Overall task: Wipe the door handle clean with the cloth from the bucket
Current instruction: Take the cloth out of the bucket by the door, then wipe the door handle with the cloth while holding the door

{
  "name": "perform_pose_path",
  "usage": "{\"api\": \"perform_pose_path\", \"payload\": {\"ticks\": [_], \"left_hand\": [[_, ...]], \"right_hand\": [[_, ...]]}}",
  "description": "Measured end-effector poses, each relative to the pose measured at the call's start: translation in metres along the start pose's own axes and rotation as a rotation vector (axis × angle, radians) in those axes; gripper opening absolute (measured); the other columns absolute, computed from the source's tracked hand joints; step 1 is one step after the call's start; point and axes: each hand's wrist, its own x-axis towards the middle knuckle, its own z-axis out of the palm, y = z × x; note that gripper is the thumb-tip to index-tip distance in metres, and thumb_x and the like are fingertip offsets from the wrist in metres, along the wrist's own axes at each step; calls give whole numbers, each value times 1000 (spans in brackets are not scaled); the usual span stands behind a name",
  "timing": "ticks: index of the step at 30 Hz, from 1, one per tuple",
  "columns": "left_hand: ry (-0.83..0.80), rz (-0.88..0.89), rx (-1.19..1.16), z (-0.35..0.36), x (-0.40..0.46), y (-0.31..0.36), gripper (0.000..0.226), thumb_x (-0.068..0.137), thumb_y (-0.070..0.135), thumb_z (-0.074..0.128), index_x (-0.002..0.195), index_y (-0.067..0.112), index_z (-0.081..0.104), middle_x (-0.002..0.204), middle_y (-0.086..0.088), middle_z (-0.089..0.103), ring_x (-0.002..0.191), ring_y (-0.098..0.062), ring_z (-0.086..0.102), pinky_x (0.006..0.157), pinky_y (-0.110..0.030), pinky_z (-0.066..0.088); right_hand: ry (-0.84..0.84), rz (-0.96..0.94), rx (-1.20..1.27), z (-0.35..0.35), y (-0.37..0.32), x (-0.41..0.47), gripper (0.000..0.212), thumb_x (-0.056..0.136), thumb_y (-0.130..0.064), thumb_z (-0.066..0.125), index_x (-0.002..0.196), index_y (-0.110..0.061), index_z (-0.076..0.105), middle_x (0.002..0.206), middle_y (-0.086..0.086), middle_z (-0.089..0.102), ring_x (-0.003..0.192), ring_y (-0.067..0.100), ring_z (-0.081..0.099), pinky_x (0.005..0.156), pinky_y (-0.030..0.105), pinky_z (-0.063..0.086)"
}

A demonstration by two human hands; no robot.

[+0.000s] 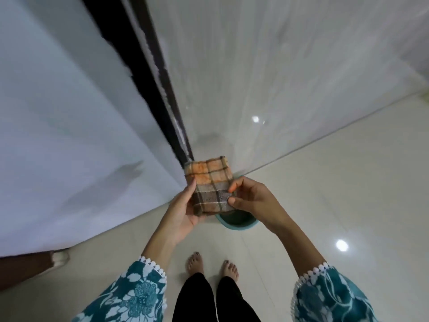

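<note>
folded checked cloth [210,185], orange at the far end and brown-grey at the near end, held up in the air directly above the bucket [235,220]. clamped from both sides: left hand [185,205] cupped under and along its left edge, thumb up against the side; right hand [249,197] pinching the near right corner between thumb and fingertips. both hands closed on the cloth, close together, not touching each other. teal bucket mostly hidden beneath cloth and hands, only the near rim and dark inside showing, standing on the glossy pale tiled floor [336,182] close to the foot of the wall. white door [69,112] to the left, dark frame edge [148,73] beside it. door handle not identifiable. bare feet [212,267] below, teal floral sleeves [139,296] at the wrists.
</note>
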Motion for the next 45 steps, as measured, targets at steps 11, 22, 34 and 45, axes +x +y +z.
{"api": "perform_pose_path", "payload": {"ticks": [11,22,34,45], "left_hand": [[383,564,-115,-60,-177,64,33,90,13,55,119,0,60,112,-19,69,104,-34,65,85,-42,54],[335,591,-456,-222,-342,86,69,90,59,29,117,5,62,117,-20,67,108,-32,63,93,-45,47],[568,629,-130,-415,-459,115,33,100,26,35,114,9,61,118,-16,66,104,-32,65,93,-44,51],[797,897,-147,-503,-507,183,23,99,18,43,111,11,61,102,-13,72,92,-27,69,81,-39,55]], "right_hand": [[41,-566,-577,175,-124,-15,44,90,-41,45,126,-20,59,124,-5,60,110,11,54,93,11,40],[-272,-562,-813,436,-145,-17,60,87,-51,52,141,-34,32,131,4,44,115,24,49,94,40,45],[-246,-422,-470,591,-164,-7,25,94,-22,55,119,-25,55,85,-5,68,78,12,64,72,27,52],[-11,-1024,-993,702,-277,34,27,93,-31,54,119,-26,48,93,1,64,69,20,63,60,35,55]]}}
